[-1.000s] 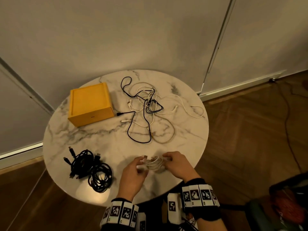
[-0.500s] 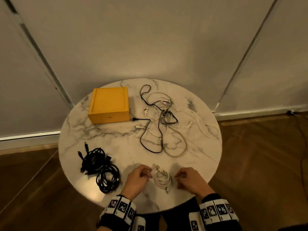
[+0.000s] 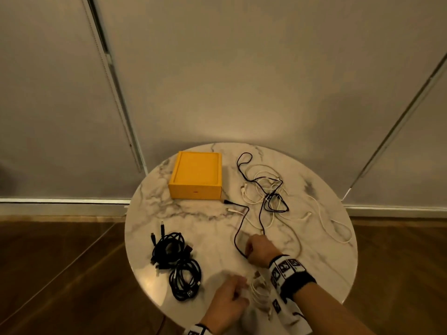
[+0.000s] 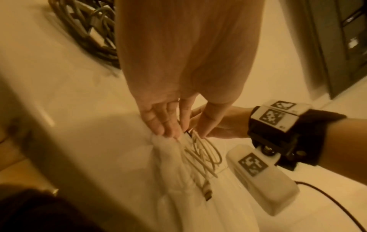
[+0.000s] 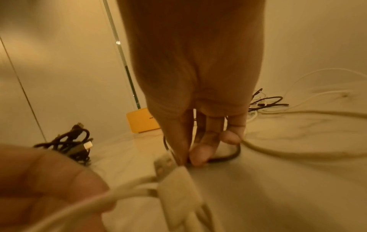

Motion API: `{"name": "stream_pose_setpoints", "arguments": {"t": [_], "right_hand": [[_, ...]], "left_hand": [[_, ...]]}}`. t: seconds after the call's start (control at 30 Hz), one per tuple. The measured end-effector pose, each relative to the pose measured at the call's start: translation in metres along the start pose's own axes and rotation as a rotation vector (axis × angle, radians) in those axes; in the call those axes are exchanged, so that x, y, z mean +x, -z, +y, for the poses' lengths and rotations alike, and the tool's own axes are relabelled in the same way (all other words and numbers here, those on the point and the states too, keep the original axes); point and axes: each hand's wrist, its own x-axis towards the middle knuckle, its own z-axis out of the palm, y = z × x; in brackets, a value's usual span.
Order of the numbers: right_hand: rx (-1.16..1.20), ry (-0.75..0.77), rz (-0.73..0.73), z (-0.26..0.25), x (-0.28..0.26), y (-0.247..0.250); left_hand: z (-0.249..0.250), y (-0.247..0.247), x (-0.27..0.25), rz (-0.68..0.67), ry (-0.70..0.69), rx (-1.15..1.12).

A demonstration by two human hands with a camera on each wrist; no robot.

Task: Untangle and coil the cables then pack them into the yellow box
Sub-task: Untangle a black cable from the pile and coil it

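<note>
My left hand [image 3: 229, 302] and right hand [image 3: 260, 249] are bare, forearms uncovered. Round my right wrist, lower right of the head view, sits a black band [image 3: 294, 282] carrying white tiles [image 3: 286, 265] printed with black square-code markers. A white block [image 4: 262, 179] with one more such marker hangs off a black bracket under it, at the right of the left wrist view, and a thin black wire [image 4: 333, 202] trails from it. A matching tile [image 3: 197, 331] shows at my left wrist, bottom edge.
</note>
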Motion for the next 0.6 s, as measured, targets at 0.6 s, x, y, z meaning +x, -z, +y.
{"name": "stream_pose_setpoints", "arguments": {"t": [0.6], "right_hand": [[0.336, 0.403, 0.36, -0.012, -0.143, 0.13]], "left_hand": [[0.159, 0.112, 0.038, 0.179, -0.616, 0.446]]}}
